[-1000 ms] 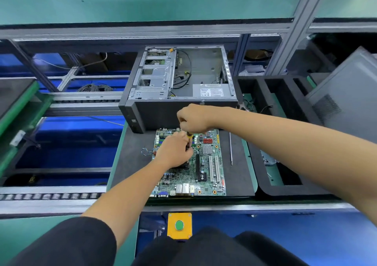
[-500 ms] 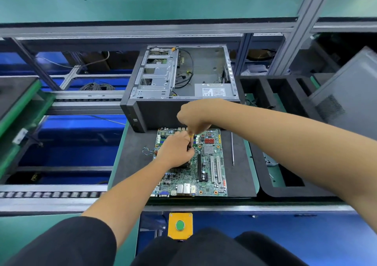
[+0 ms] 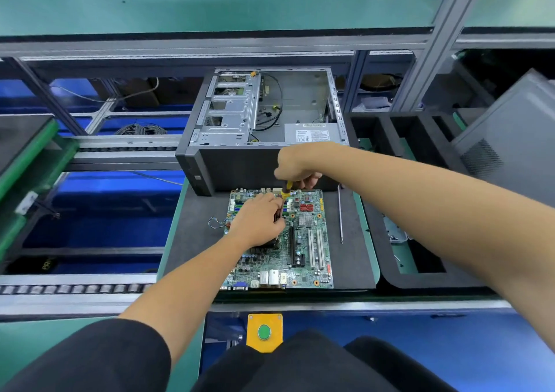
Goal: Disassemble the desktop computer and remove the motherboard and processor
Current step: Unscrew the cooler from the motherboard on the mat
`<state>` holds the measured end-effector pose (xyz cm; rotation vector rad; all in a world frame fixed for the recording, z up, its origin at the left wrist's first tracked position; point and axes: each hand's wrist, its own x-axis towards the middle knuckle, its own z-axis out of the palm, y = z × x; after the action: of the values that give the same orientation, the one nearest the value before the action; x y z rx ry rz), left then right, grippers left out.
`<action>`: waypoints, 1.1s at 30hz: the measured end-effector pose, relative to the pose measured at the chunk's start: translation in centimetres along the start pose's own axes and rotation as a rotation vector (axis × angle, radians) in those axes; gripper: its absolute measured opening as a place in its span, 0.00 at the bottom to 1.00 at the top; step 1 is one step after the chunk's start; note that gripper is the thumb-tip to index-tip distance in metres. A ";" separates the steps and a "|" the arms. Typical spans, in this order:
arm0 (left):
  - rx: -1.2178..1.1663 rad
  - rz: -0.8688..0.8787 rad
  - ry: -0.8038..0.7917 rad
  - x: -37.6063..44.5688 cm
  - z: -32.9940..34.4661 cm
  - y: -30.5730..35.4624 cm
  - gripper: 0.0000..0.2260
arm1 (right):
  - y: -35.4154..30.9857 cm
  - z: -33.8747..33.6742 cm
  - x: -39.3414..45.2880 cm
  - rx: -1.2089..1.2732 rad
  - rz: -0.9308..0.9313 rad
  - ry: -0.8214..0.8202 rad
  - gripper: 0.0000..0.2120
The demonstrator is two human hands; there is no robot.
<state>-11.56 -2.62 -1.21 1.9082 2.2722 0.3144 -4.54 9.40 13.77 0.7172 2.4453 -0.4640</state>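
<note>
The motherboard (image 3: 300, 241), rigid, light and fragile, wants edge holds; right hand (image 3: 295, 163) grips the screwdriver (image 3: 285, 193), left hand (image 3: 258, 220) apparently pinching its tip.

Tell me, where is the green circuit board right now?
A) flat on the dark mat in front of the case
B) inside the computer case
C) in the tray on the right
A: the motherboard lies flat on the dark mat, in front of the opened computer case.
</note>
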 end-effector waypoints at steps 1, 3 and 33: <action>0.000 -0.001 0.003 0.0 0.0 0.0 0.07 | 0.1 -0.1 -0.2 -0.085 -0.021 -0.019 0.20; -0.005 -0.003 0.004 0.1 0.1 0.0 0.08 | 0.0 -0.1 -0.4 -0.222 -0.113 -0.001 0.21; -0.061 -0.049 0.028 0.1 0.0 0.1 0.07 | -1.1 0.6 -1.2 -0.755 -0.434 0.237 0.13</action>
<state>-11.53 -2.50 -1.17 1.8270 2.2959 0.4013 -4.10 7.81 14.20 -0.0851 2.7013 0.4173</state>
